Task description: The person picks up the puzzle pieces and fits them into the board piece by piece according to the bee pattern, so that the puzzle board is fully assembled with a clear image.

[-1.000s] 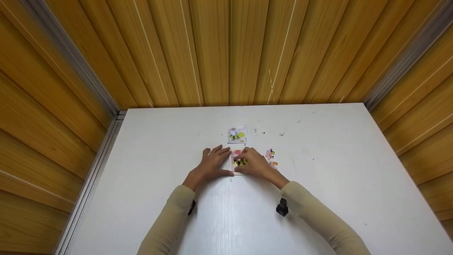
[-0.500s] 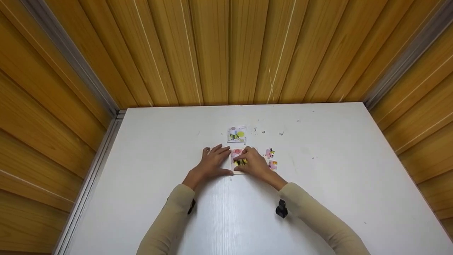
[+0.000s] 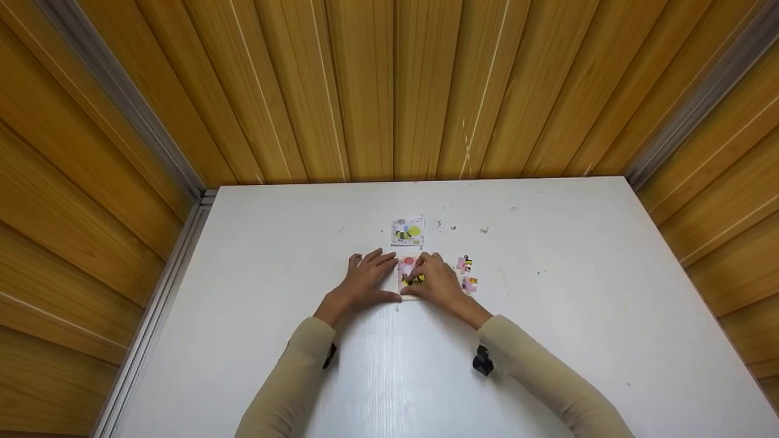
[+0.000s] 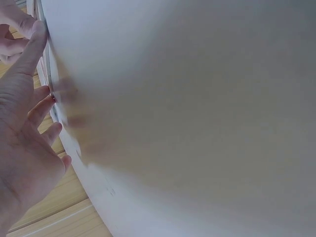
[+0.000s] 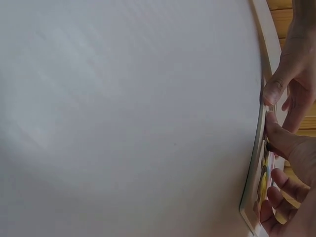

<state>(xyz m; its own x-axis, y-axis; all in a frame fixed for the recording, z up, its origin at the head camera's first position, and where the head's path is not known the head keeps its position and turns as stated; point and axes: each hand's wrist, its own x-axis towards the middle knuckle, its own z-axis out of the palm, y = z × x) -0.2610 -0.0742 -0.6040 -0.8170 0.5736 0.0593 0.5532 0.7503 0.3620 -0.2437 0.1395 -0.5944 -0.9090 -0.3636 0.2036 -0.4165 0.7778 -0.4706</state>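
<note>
A small square jigsaw puzzle (image 3: 408,261) in a pale wooden tray (image 3: 411,297) lies between the hands, with a pink circle and a yellow-and-black bee showing. My left hand (image 3: 365,283) lies along its left side, fingers spread, thumb at the lower left corner. Over the bee picture, my right hand (image 3: 439,280) bends its fingers, thumb and index finger pinching at a puzzle piece that they mostly hide. The right wrist view shows the tray (image 5: 252,195) edge-on, with the right thumb (image 5: 279,136) on it near the left thumb (image 5: 274,91).
Two loose puzzle pieces, an upper one (image 3: 464,264) and a lower one (image 3: 469,284), lie right of the tray. A bee picture card (image 3: 408,232) lies behind it. Dark marks dot the white table (image 3: 548,340). Wood-patterned panels (image 3: 365,91) stand behind the table.
My right index fingertip has moved slightly down and right over the bee, closer to the thumb. The left hand, tray, card and loose pieces stay in place.
</note>
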